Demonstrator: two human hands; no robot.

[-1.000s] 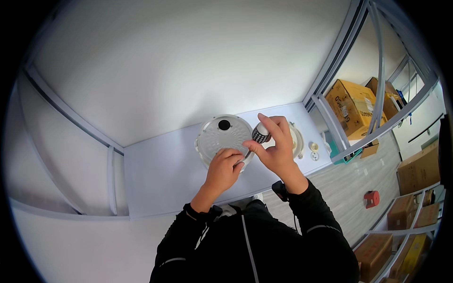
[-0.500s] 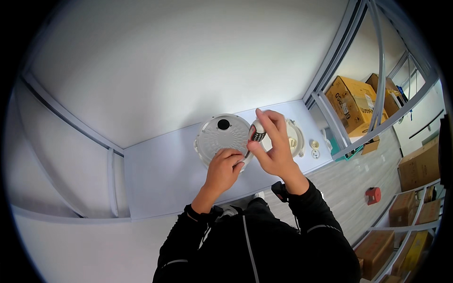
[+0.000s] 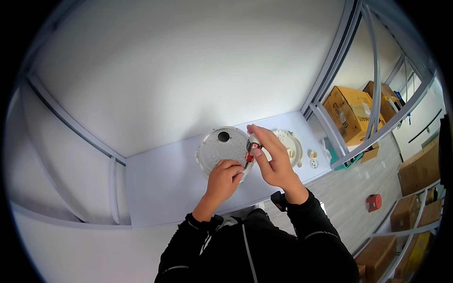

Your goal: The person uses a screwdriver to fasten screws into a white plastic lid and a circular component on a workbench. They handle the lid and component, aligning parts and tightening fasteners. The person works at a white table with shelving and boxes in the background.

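A round white plastic part (image 3: 214, 153) with a ribbed face and a dark round opening (image 3: 223, 137) lies on the table. My right hand (image 3: 277, 166) is closed round the thick handle of a red, black and white screwdriver (image 3: 251, 150), its shaft slanting down to the part's near right rim. Beside that tip, my left hand (image 3: 223, 179) has its thumb and fingers bent together on the rim. What they pinch is too small to make out. Partly behind my right hand sits a second round white part (image 3: 297, 147) with a cream knob-like piece.
Two small round cream pieces, one ring-like (image 3: 313, 154) and one flatter disc (image 3: 314, 163), lie at the right of the pale table (image 3: 155, 184). A white wall panel rises behind it. Grey frame posts (image 3: 325, 118), cardboard boxes (image 3: 351, 113) and a red stool (image 3: 373, 203) are to the right.
The screwdriver handle has turned in my right hand, showing more red now, and the fingers have shifted round it. My left hand stays at the rim. The whole view has shifted slightly.
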